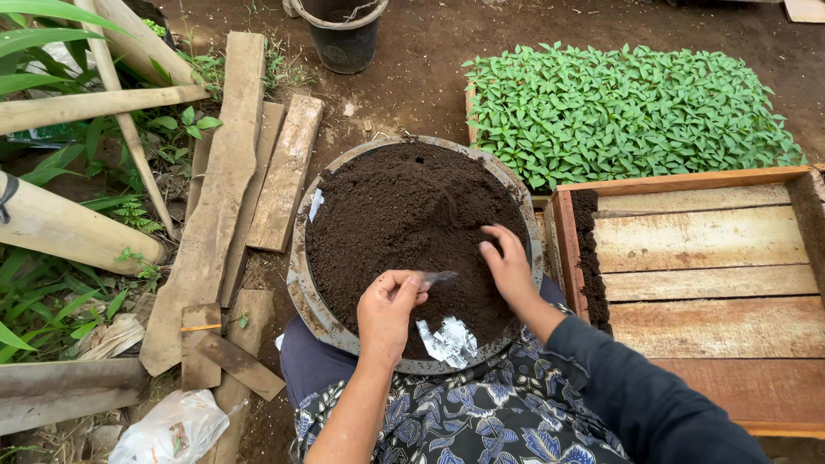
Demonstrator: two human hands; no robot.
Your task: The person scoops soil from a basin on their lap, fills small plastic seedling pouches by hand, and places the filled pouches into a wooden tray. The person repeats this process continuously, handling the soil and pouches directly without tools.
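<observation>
Round metal basin [302, 283] of dark soil [404, 215] on lap: left hand [387, 311] pinching small clear plastic bag [436, 277] above soil, right hand [509, 262] open, fingers pressed into soil, beside wooden crate [696, 283].

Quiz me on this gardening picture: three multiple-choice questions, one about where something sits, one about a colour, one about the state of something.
1. Where is the bed of green seedlings?
A. beyond the wooden crate
B. inside the round pan
C. on the planks at the left

2. What colour is the sleeve on the right hand?
A. white
B. dark
C. yellow

3. What state is the wooden crate in?
A. heaped full of soil
B. turned upside down
C. mostly bare slats, with soil along one edge

Answers:
1 A: the seedlings lie past the crate's far wall.
2 B: a dark sleeve covers that arm, while the left hand, pinching a small clear plastic bag, has a bare forearm.
3 C: dark soil lines only the side nearest the round pan.
</observation>
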